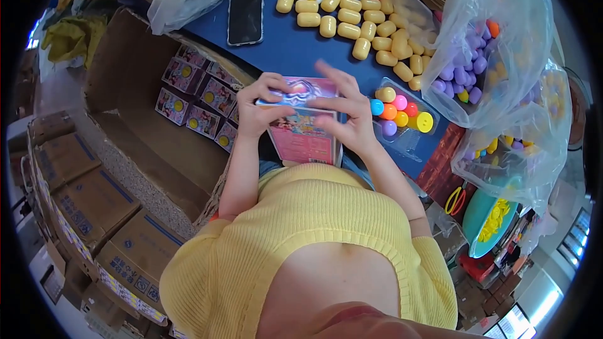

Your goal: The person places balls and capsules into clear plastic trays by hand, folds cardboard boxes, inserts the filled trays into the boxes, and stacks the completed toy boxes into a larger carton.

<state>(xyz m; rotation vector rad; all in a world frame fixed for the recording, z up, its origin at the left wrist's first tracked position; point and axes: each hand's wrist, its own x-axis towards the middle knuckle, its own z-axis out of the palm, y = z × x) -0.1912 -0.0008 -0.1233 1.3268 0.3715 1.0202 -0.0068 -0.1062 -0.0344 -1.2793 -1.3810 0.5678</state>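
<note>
In the head view, a pink printed cardboard box (304, 137) stands upright against my front, its shiny purple-pink top (300, 90) facing up. My left hand (264, 103) grips the box at its upper left corner, fingers curled over the top and thumb along the near edge. My right hand (352, 113) lies over the upper right corner with spread fingers. One of its fingers is raised and slightly blurred; the thumb reaches across the front. Just right of that hand is a clear plastic tray (407, 141) of colourful balls and capsules, including a yellow capsule (425, 122).
Many beige capsules (348, 16) and a phone (245, 15) lie on the blue table (210, 25). Clear bags with purple pieces (461, 78) stand right, near scissors (456, 199) and a turquoise bowl (472, 226). A large carton (135, 75) at left holds several printed boxes (202, 120).
</note>
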